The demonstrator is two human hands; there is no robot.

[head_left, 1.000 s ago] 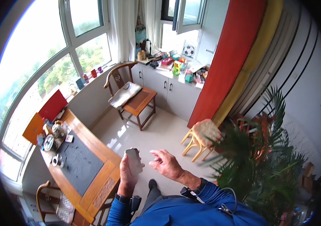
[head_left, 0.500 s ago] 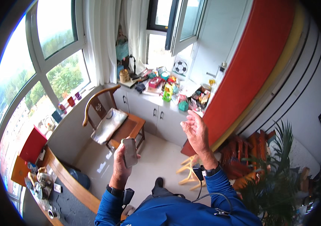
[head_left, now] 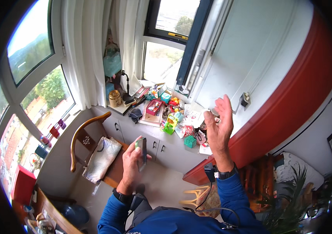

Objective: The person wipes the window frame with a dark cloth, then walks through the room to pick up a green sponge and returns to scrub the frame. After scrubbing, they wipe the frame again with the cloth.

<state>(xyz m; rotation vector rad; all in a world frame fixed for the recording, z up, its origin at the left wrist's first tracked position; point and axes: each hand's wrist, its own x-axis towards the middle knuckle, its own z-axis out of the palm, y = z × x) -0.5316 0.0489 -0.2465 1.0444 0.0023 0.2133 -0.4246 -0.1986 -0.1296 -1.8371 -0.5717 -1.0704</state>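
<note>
My left hand (head_left: 130,165) is wrapped round a smartphone (head_left: 142,153), which stands tilted with its light green edge toward the thumb. Raised on the right, my right hand (head_left: 219,134) holds nothing; its thumb stands apart from the other fingers. Beyond it lies a cluttered cabinet top with a red box (head_left: 154,107), a green and yellow plastic toy (head_left: 170,124) and a teal box (head_left: 190,141). The right hand appears in front of the cluttered top's right end and hides part of it.
A wooden armchair (head_left: 113,171) with a pale cushion (head_left: 102,160) stands left of the phone. Below the right hand is a patterned stool (head_left: 209,199). A red panel edge (head_left: 275,124) curves along the right. A blue water bottle (head_left: 75,215) sits by the desk at lower left.
The view has moved closer to the cabinet and window. My right hand has risen with its thumb spread, and the smartphone in my left hand has turned more edge-on.
</note>
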